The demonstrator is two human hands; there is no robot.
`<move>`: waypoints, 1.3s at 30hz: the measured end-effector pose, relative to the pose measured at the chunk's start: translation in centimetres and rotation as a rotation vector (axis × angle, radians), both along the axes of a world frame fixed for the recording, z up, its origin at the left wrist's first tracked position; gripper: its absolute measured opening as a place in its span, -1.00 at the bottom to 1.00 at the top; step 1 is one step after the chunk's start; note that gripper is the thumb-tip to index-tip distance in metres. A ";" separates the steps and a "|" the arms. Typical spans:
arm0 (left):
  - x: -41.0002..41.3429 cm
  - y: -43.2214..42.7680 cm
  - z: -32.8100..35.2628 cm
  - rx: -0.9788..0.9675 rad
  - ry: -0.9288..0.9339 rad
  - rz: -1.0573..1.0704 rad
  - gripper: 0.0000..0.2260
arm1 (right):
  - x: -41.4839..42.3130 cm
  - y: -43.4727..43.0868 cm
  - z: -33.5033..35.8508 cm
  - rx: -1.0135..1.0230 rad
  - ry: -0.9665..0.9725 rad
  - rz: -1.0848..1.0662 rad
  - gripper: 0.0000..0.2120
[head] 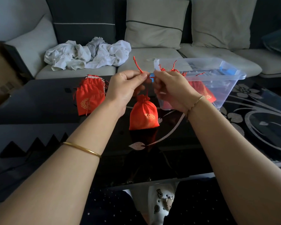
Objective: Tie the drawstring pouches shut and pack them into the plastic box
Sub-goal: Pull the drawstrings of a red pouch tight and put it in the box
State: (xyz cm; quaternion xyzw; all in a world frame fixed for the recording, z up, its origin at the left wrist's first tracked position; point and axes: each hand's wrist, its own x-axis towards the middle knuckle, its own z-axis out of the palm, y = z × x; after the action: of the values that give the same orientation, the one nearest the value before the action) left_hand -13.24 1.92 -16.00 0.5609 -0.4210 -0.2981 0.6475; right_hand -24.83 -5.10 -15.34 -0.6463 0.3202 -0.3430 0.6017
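While a red pouch (143, 114) hangs by its cord (137, 64) just below and between the hands, the left hand (125, 85) pinches that cord between thumb and forefinger, and one loose end sticks up above its knuckles. The right hand (172, 90) is close against the left, its fingers curled in and its fingertips nipping the same cord beside the left thumb. The pouch's neck is gathered tight. Whether its bottom touches the black glass table (39, 103) cannot be told.

To the left of the left hand, a pile of red pouches (89, 96) lies on the table. Behind and to the right of the right hand stands the clear plastic box (225, 90), with more red pouches (201, 90) inside it. A gold bangle (83, 149) circles the left forearm. Beyond the hands, crumpled white cloths (88, 56) lie on a sofa (152, 57).
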 end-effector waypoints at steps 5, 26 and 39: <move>0.2 0.2 -0.1 0.021 -0.134 0.005 -0.85 | -0.8 -0.3 -0.6 0.012 0.449 0.108 -0.72; 0.8 0.3 -1.2 -0.320 -0.902 0.318 -0.77 | 0.5 -0.5 -2.5 -0.063 0.121 0.215 -0.86; 2.2 -0.5 -2.2 0.115 -0.276 0.376 -0.75 | 0.7 -0.3 -2.5 0.630 -0.664 0.133 -0.65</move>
State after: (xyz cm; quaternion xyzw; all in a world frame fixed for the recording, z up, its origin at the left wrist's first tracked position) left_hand -11.06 1.37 -18.24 0.7010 -0.3759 -0.1161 0.5948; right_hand -24.12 -5.37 -17.80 -0.3061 0.1565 -0.3783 0.8595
